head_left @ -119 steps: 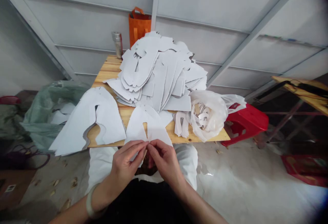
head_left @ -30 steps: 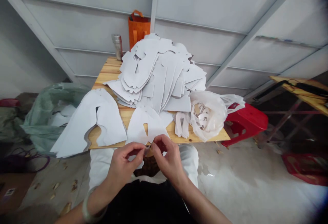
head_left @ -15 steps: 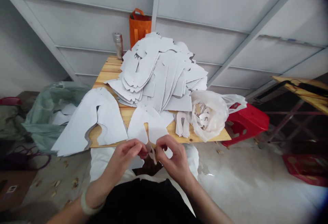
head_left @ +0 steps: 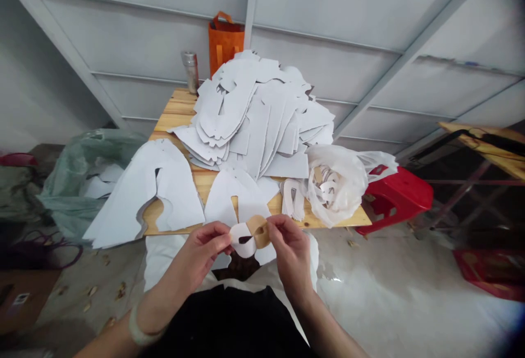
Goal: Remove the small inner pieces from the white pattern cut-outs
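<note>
Between my hands, over the table's front edge, are a small white U-shaped cut-out (head_left: 245, 248) and a tan one (head_left: 257, 222); they meet or overlap in the middle, and I cannot tell whether they are joined. My left hand (head_left: 207, 248) pinches the white piece at its left end. Thumb and fingers of my right hand (head_left: 290, 250) pinch the tan piece on its right side. Just behind them lies a larger white arch-shaped sheet (head_left: 219, 199). A stack of similar small pale U-shaped pieces (head_left: 288, 199) rests to the right.
A big heap of white cut sheets (head_left: 262, 117) covers much of the wooden table (head_left: 172, 112). More arch sheets (head_left: 135, 183) overhang its left edge. A plastic bag (head_left: 348, 188) of small pieces stands right, by a red stool (head_left: 402, 194). A green bag (head_left: 65, 183) stands left.
The small piece, seen edge-on between my fingertips before, now faces me as a white and a tan part. My hands have moved slightly apart.
</note>
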{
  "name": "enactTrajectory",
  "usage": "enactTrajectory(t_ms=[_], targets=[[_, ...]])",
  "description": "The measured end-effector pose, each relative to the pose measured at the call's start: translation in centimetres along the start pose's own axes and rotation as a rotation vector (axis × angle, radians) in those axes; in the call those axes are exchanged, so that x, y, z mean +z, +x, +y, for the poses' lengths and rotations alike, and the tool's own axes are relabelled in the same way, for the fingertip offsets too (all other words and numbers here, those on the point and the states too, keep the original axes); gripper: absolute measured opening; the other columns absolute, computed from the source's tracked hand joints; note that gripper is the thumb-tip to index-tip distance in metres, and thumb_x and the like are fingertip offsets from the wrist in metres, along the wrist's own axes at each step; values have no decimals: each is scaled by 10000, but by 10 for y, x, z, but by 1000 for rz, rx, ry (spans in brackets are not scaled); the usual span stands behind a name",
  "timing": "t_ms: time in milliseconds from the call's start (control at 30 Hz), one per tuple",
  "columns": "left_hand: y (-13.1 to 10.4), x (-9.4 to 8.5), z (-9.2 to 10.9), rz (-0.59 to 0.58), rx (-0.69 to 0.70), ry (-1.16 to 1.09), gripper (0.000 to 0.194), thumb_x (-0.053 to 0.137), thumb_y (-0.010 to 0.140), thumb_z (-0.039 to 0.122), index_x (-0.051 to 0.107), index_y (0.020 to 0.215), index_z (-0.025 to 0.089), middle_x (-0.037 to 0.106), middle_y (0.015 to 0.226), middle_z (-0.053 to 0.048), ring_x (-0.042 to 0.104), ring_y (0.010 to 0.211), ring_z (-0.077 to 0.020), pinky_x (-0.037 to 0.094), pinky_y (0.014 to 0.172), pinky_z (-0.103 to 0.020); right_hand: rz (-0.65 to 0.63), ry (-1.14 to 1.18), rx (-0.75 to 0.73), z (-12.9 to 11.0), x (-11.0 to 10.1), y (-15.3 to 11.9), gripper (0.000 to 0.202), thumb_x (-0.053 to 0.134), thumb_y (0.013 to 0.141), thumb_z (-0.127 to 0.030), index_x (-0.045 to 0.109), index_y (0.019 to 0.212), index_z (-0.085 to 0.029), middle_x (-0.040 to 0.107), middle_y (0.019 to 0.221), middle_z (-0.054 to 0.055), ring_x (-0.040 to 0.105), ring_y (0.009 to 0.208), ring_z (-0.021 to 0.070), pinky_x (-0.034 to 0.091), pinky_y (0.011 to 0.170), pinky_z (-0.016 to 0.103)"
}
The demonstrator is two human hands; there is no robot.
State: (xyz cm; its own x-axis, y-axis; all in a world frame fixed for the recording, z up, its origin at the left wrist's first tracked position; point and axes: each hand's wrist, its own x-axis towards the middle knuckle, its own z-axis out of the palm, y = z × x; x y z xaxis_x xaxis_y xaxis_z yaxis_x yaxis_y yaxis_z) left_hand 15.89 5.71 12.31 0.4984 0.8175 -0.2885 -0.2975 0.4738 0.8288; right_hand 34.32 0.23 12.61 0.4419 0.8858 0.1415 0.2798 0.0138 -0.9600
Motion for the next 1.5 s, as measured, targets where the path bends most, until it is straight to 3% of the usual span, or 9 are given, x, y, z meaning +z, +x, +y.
enactTrajectory(t_ms=[100, 167, 267, 367, 633, 833, 1033, 1333, 1500], targets=[[-4, 3, 0, 98, 5, -156, 235, 890, 734, 355, 719, 723, 193, 679, 724, 9, 625, 688, -112, 543, 674, -182, 13, -2, -2, 9, 2, -2, 173, 552, 1000, -328, 647, 904, -219, 658, 800, 8, 614, 731, 175, 522, 684, 292], [-6, 5, 0, 159, 3, -221, 238, 896, 744, 354, 717, 753, 196, 677, 746, 17, 634, 699, -104, 557, 675, -169, 54, -104, -225, 14, 4, -5, 176, 606, 985, -369, 636, 1087, -229, 681, 963, 47, 649, 851, 208, 560, 780, 347], [-8, 8, 0, 229, -25, -308, 234, 904, 747, 320, 710, 788, 195, 677, 784, 28, 650, 729, -91, 569, 683, -144, 93, -312, -665, 19, 10, -10, 562, 786, 869, -416, 517, 1325, -226, 632, 1180, 125, 634, 1053, 288, 557, 923, 477], [-10, 13, -2, 254, -47, -382, 251, 918, 728, 302, 706, 809, 194, 681, 818, 34, 665, 761, -90, 577, 689, -138, 70, -454, -794, 25, 19, -10, 570, 782, 883, -325, 492, 1355, -188, 616, 1179, 157, 617, 1060, 303, 563, 903, 508], [-14, 6, -9, 81, 39, -256, 266, 786, 871, 432, 693, 822, 188, 661, 846, -5, 623, 763, -123, 561, 711, -206, 29, -302, -707, 20, 19, -6, 299, 544, 911, -14, 656, 1066, -243, 654, 946, 61, 608, 853, 211, 543, 770, 375], [5, -14, -12, -16, 506, 98, 553, 969, 625, 443, 715, 1066, 226, 645, 1113, -67, 611, 1088, -227, 532, 956, -293, -138, 17, -170, 2, 13, -10, 119, 687, 887, -164, 651, 796, -232, 628, 741, -14, 580, 672, 146, 477, 630, 265], [5, -1, -10, 130, 324, 220, 225, 827, 809, 364, 698, 857, 186, 697, 929, -43, 658, 850, -169, 553, 775, -254, -244, 358, 288, 3, 22, -16, 244, 806, 812, -394, 659, 908, -225, 626, 696, -29, 555, 598, 141, 452, 550, 249], [6, -2, -2, 282, 213, 310, 320, 820, 772, 381, 643, 958, 190, 669, 794, 5, 630, 721, -138, 517, 657, -221, -104, 410, 230, 3, 23, -6, 226, 794, 812, -361, 628, 805, -208, 608, 812, -3, 563, 717, 140, 491, 634, 244], [20, -12, -6, 213, 171, 319, 471, 815, 767, 357, 461, 1062, 259, 650, 876, 42, 646, 674, -122, 526, 666, -238, -80, 421, 216, 13, 29, 5, 348, 784, 794, -313, 554, 1050, -265, 586, 779, -54, 556, 676, 126, 465, 615, 226]])
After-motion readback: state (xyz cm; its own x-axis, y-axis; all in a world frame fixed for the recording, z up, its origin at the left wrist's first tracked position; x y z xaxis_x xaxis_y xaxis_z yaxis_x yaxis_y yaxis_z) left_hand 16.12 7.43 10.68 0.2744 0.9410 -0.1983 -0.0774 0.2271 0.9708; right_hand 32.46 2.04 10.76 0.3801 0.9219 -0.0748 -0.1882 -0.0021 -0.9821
